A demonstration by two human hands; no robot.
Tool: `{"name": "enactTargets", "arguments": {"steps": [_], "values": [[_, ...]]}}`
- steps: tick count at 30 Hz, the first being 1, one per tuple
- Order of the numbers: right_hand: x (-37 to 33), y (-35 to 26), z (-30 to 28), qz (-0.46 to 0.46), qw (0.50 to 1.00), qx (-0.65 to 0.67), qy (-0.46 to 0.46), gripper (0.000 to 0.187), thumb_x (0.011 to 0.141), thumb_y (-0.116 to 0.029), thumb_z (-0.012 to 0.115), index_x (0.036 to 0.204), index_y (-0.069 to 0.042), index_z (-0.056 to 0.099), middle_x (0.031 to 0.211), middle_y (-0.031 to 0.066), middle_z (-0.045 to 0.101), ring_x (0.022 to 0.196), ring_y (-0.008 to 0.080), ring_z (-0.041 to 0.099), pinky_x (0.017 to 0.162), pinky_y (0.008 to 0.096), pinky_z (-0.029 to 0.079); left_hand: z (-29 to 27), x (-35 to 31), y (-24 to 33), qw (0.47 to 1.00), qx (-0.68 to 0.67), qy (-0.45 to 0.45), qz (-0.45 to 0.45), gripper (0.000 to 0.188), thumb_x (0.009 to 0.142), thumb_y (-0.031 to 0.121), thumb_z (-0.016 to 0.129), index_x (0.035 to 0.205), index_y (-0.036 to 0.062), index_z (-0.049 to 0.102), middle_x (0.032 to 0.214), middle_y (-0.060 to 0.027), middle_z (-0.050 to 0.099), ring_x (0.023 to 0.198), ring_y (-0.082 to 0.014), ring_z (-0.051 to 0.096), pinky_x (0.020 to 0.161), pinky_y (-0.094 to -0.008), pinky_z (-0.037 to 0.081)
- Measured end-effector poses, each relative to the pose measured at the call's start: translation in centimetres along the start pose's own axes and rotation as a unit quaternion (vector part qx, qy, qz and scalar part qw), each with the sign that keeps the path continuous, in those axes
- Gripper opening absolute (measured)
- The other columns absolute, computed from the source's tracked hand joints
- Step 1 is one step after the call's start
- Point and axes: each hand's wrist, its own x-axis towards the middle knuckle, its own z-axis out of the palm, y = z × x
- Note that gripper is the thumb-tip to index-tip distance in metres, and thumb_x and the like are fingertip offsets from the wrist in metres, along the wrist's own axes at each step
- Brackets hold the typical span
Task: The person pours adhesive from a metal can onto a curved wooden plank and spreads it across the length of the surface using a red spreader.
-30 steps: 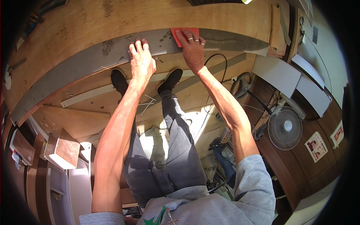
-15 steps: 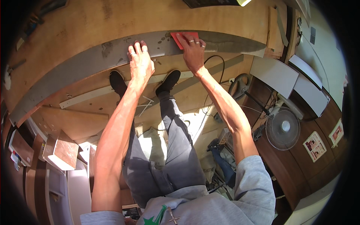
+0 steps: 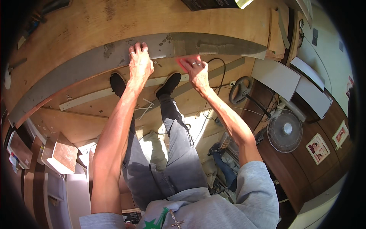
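Note:
A long grey strip (image 3: 89, 57) lies along the near edge of the wooden bench, with darker brown patches on its right part and small dark spots near its middle. My left hand (image 3: 139, 63) rests on this strip, fingertips laid on its surface and holding nothing. My right hand (image 3: 199, 76) grips a thin red flat sheet (image 3: 183, 64), perhaps a spreader, slightly blurred by motion. The sheet is just off the strip's near edge, below a brownish film-like patch (image 3: 207, 49). Part of it is hidden under my fingers.
Across the top spreads the wooden bench (image 3: 152, 17), with a dark printed package (image 3: 213, 3) at its far side. A fan (image 3: 286, 129), a black wheel (image 3: 240, 89) and white panels (image 3: 274, 76) stand at right. Boards (image 3: 61, 152) lean at left. A dark cable (image 3: 224, 72) hangs near my right hand.
My right hand has drawn the red sheet off the strip toward me, uncovering the brownish patch where it lay. My left hand stays in nearly the same place.

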Motion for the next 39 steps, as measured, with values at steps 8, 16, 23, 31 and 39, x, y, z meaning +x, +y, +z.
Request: {"name": "enactTargets", "arguments": {"steps": [8,16,23,31,39], "values": [[5.1,-3.1,-2.3,-0.001,0.997,0.017,0.078,0.048,0.087,-0.005,0.056,0.133,-0.019,0.064,0.123,0.005,0.063,0.112,0.0239,0.059,0.098,0.0441,0.04,-1.5,0.1,-1.1,0.998,-0.061,0.011,-0.025,0.056,0.08,0.007,0.063,0.134,-0.0054,0.055,0.136,-0.0244,0.048,0.123,-0.0441,0.048,0.104,-0.0492,0.05],[9.4,-3.7,0.8,0.001,0.992,-0.061,0.109,0.058,0.085,-0.002,0.056,0.139,-0.023,0.059,0.131,0.0031,0.06,0.118,0.025,0.055,0.1,0.0447,0.036,-4.1,-1.5,-6.6,0.996,-0.044,0.07,-0.021,0.054,0.081,0.005,0.063,0.134,-0.0041,0.059,0.134,-0.0216,0.053,0.125,-0.042,0.048,0.106,-0.0477,0.044],[10.0,-3.7,1.9,0.007,0.989,-0.072,0.132,0.05,0.087,-0.007,0.057,0.134,-0.023,0.062,0.128,0.0024,0.06,0.115,0.0224,0.055,0.099,0.0454,0.036,-4.8,-2.1,-6.4,0.999,-0.021,0.016,-0.044,0.061,0.081,0.006,0.063,0.141,-0.0017,0.053,0.143,-0.02,0.047,0.132,-0.0409,0.041,0.111,-0.048,0.041],[8.2,-4.6,1.8,0.006,0.993,-0.06,0.104,0.05,0.087,-0.008,0.057,0.135,-0.023,0.061,0.127,0.001,0.061,0.117,0.0219,0.055,0.098,0.045,0.037,-4.7,-2.0,-6.9,0.999,-0.027,0.023,-0.028,0.061,0.08,0.005,0.065,0.139,-0.0039,0.053,0.141,-0.0201,0.046,0.13,-0.0418,0.041,0.109,-0.0483,0.044],[6.5,-4.5,1.4,-0.017,0.997,-0.053,0.061,0.048,0.087,-0.011,0.058,0.133,-0.024,0.062,0.127,0.0004,0.061,0.117,0.0216,0.056,0.099,0.0459,0.038,-4.6,-1.9,-6.8,0.999,-0.027,0.001,-0.044,0.062,0.08,0.005,0.064,0.14,-0.0035,0.052,0.143,-0.0203,0.045,0.133,-0.0428,0.039,0.11,-0.0481,0.043]]}}
